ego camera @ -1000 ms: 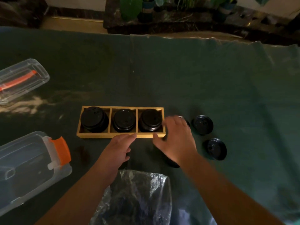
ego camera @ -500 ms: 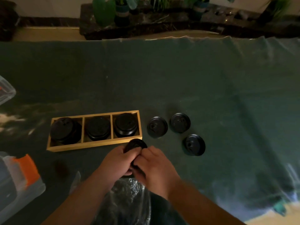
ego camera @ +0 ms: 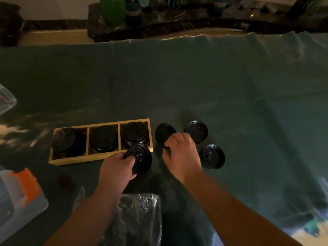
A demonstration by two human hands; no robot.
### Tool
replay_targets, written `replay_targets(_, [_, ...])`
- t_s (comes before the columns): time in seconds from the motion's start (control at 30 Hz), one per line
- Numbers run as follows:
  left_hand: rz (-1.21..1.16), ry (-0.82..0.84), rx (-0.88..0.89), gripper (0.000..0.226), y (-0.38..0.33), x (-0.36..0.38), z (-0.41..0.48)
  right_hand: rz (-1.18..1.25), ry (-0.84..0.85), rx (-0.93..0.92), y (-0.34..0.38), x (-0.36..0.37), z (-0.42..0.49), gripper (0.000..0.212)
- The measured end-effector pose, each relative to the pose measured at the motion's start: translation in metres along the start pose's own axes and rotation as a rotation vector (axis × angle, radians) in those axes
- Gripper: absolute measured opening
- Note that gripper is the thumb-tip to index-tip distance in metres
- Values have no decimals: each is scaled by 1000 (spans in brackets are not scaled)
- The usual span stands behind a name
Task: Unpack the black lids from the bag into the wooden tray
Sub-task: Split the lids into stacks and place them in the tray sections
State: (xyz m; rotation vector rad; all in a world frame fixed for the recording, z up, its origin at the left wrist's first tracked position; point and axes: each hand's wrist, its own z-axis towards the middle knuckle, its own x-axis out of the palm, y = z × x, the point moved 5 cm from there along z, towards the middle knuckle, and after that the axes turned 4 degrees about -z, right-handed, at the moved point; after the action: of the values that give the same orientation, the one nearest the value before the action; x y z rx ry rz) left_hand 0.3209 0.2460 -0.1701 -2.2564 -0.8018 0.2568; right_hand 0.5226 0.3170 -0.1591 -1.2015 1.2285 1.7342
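The wooden tray lies left of centre on the green cloth, and each of its three compartments holds a stack of black lids. My left hand grips one black lid just in front of the tray's right end. My right hand pinches the near edge of another black lid lying just right of the tray. Two more loose lids lie on the cloth to the right. The crumpled clear plastic bag sits between my forearms at the near edge.
A clear plastic box with an orange latch stands at the near left. Another clear container pokes in at the far left. Potted plants stand beyond the table's far edge. The green cloth covers the table.
My hands have come apart. The left keeps the lid and has lifted it toward the tray's right end. The right has reached over to the loose lid beside the tray.
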Motion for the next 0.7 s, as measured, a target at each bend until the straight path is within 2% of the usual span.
replay_targets(0.07, [31,7,-11,18,0,0,3,211,-86,-152,29,-14,-20,10])
replay_targets(0.13, [81,21,16,8,-4,7,-1,293,-20,-274,52,-13,-36,10])
replay_targets(0.17, [92,53,5,5,-4,13,-2,305,20,-272,56,-10,-41,11])
replay_targets(0.3, [116,142,-38,25,-7,31,-10,324,103,-178,54,-5,-38,18])
replay_targets(0.37, [119,156,-35,17,-7,36,-7,390,118,-224,54,-8,-35,21])
replay_targets(0.43, [142,114,-7,8,-5,38,-2,436,54,-275,43,-17,-30,21])
replay_targets(0.5, [216,95,66,9,-5,37,-1,340,-46,-217,13,-23,-18,23])
replay_targets(0.57, [271,113,71,10,-3,39,2,128,-40,66,-38,-20,5,33])
replay_targets(0.63, [262,156,108,11,-1,39,2,-139,166,335,-84,-6,17,44])
replay_targets(0.7, [216,127,113,15,1,38,1,-358,327,324,-104,5,21,41])
